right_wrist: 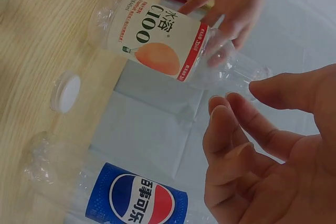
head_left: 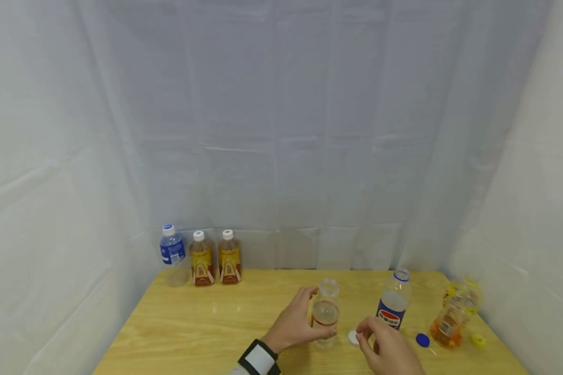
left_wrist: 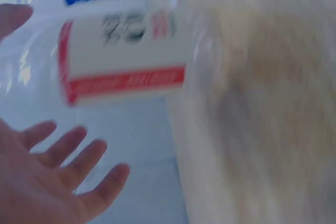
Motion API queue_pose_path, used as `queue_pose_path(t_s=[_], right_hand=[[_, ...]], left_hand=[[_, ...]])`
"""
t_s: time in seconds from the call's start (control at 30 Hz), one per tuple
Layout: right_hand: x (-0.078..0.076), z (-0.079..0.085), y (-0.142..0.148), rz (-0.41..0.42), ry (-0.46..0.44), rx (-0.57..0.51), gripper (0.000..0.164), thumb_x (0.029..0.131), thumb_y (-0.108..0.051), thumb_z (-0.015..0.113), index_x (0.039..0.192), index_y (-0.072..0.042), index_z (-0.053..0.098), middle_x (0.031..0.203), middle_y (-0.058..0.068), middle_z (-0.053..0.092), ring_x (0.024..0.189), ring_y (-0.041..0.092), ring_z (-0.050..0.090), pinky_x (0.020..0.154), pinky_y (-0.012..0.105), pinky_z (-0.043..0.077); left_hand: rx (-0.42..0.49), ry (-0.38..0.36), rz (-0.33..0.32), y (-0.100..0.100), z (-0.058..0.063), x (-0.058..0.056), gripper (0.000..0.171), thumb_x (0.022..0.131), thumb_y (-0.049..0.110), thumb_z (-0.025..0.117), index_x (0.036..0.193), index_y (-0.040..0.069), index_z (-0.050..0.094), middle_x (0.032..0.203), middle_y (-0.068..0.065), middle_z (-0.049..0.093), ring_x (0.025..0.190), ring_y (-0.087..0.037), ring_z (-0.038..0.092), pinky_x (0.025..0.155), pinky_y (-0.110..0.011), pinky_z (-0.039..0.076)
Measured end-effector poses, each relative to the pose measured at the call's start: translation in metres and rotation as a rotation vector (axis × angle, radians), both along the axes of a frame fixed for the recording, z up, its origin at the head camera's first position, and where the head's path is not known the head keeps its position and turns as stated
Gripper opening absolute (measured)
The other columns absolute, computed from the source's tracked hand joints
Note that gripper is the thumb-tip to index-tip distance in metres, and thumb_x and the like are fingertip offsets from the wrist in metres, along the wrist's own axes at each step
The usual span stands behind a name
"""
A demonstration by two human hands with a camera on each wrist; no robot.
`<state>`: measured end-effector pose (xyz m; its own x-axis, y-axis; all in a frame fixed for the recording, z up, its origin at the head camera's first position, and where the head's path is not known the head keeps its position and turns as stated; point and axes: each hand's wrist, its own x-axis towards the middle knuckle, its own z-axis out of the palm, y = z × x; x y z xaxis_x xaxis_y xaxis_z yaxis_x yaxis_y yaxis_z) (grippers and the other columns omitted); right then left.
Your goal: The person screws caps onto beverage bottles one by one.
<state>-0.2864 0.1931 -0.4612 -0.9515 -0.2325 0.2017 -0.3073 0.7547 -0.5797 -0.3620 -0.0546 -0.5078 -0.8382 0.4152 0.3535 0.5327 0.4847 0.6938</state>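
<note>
A clear, uncapped C100 drink bottle (head_left: 325, 312) with a white and red label stands upright on the table. My left hand (head_left: 293, 325) is spread loosely around its left side; in the left wrist view the fingers (left_wrist: 68, 150) stretch out apart from the label (left_wrist: 126, 56). To the right of the bottle, my right hand (head_left: 388, 348) holds nothing. In the right wrist view its thumb (right_wrist: 286, 90) and bent fingers have a gap between them, close to the bottle's neck. A white cap (head_left: 353, 338) lies on the tabletop between bottle and right hand.
An uncapped cola bottle (head_left: 394, 302) stands behind my right hand, with a blue cap (head_left: 422, 340) nearby. Farther right are clear bottles with orange labels (head_left: 447, 328) and a yellow cap (head_left: 478, 340). Three capped bottles, one blue-labelled (head_left: 172, 252), line the back left by the white curtain.
</note>
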Motion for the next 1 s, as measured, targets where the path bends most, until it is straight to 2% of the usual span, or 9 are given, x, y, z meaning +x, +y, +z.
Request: queue_pose_path(t_s=[0.1, 0.17, 0.3, 0.4, 0.5, 0.7, 0.83, 0.93, 1.0], right_hand=[[-0.002, -0.003, -0.002, -0.003, -0.018, 0.009, 0.010, 0.096, -0.017, 0.076, 0.096, -0.016, 0.066, 0.083, -0.008, 0.060, 0.059, 0.004, 0.047, 0.055, 0.026, 0.042], [-0.004, -0.005, -0.004, -0.019, -0.038, 0.025, 0.010, 0.096, -0.017, 0.076, 0.096, -0.017, 0.066, 0.085, -0.007, 0.060, 0.062, 0.005, 0.049, 0.056, 0.026, 0.044], [-0.008, -0.012, -0.005, -0.067, -0.045, 0.079, 0.012, 0.093, -0.016, 0.079, 0.096, -0.018, 0.067, 0.089, -0.007, 0.060, 0.064, 0.007, 0.052, 0.058, 0.027, 0.046], [-0.012, -0.019, -0.002, -0.090, -0.011, 0.121, 0.015, 0.089, -0.013, 0.082, 0.097, -0.017, 0.070, 0.091, -0.005, 0.060, 0.068, 0.010, 0.056, 0.060, 0.029, 0.048], [-0.020, -0.030, -0.005, -0.092, 0.021, 0.169, 0.019, 0.086, -0.011, 0.085, 0.097, -0.016, 0.071, 0.094, -0.003, 0.061, 0.077, 0.014, 0.060, 0.065, 0.034, 0.052], [-0.038, -0.049, -0.011, -0.061, -0.020, 0.194, 0.033, 0.084, -0.007, 0.086, 0.114, -0.008, 0.072, 0.110, 0.007, 0.063, 0.090, 0.023, 0.066, 0.073, 0.045, 0.058], [-0.047, -0.057, -0.018, -0.049, -0.092, 0.217, 0.039, 0.087, -0.005, 0.081, 0.124, -0.002, 0.069, 0.118, 0.015, 0.062, 0.103, 0.033, 0.067, 0.084, 0.055, 0.058], [-0.050, -0.064, -0.020, -0.034, -0.101, 0.237, 0.037, 0.088, -0.002, 0.075, 0.123, 0.003, 0.066, 0.115, 0.023, 0.058, 0.099, 0.037, 0.065, 0.083, 0.057, 0.057], [-0.050, -0.069, -0.019, -0.023, -0.078, 0.245, 0.031, 0.086, 0.000, 0.072, 0.117, 0.004, 0.065, 0.109, 0.024, 0.055, 0.090, 0.035, 0.063, 0.078, 0.055, 0.057]], left_hand=[[0.077, 0.033, 0.031, 0.010, -0.007, 0.000, 0.077, 0.084, 0.047, 0.087, 0.143, 0.016, 0.049, 0.129, -0.002, 0.059, 0.112, -0.014, 0.062, 0.089, -0.033, 0.056], [0.096, 0.049, 0.041, 0.009, -0.008, 0.001, 0.066, 0.084, 0.042, 0.089, 0.133, 0.014, 0.053, 0.121, -0.001, 0.062, 0.105, -0.012, 0.064, 0.083, -0.028, 0.056], [0.099, 0.037, 0.071, -0.002, 0.002, 0.010, 0.056, 0.084, 0.041, 0.089, 0.120, 0.013, 0.056, 0.114, -0.002, 0.064, 0.099, -0.012, 0.065, 0.076, -0.024, 0.056], [0.112, 0.043, 0.095, -0.013, 0.015, 0.023, 0.056, 0.084, 0.040, 0.089, 0.121, 0.013, 0.057, 0.114, -0.003, 0.065, 0.099, -0.015, 0.066, 0.075, -0.024, 0.056], [0.110, 0.088, 0.141, -0.034, 0.027, 0.041, 0.057, 0.084, 0.035, 0.090, 0.124, 0.012, 0.056, 0.114, -0.003, 0.066, 0.100, -0.017, 0.068, 0.076, -0.026, 0.057], [0.101, 0.173, 0.226, -0.073, 0.045, 0.073, 0.056, 0.084, 0.034, 0.090, 0.125, 0.013, 0.057, 0.114, -0.002, 0.067, 0.101, -0.018, 0.068, 0.077, -0.029, 0.059], [0.101, 0.184, 0.290, -0.095, 0.051, 0.091, 0.059, 0.085, 0.035, 0.089, 0.129, 0.013, 0.056, 0.115, -0.002, 0.068, 0.103, -0.017, 0.069, 0.082, -0.034, 0.059], [0.097, 0.181, 0.328, -0.106, 0.051, 0.102, 0.062, 0.084, 0.034, 0.090, 0.132, 0.012, 0.056, 0.117, -0.001, 0.068, 0.106, -0.017, 0.069, 0.086, -0.037, 0.059], [0.092, 0.178, 0.343, -0.110, 0.050, 0.105, 0.064, 0.084, 0.034, 0.090, 0.133, 0.012, 0.056, 0.118, -0.001, 0.068, 0.107, -0.016, 0.069, 0.088, -0.037, 0.059]])
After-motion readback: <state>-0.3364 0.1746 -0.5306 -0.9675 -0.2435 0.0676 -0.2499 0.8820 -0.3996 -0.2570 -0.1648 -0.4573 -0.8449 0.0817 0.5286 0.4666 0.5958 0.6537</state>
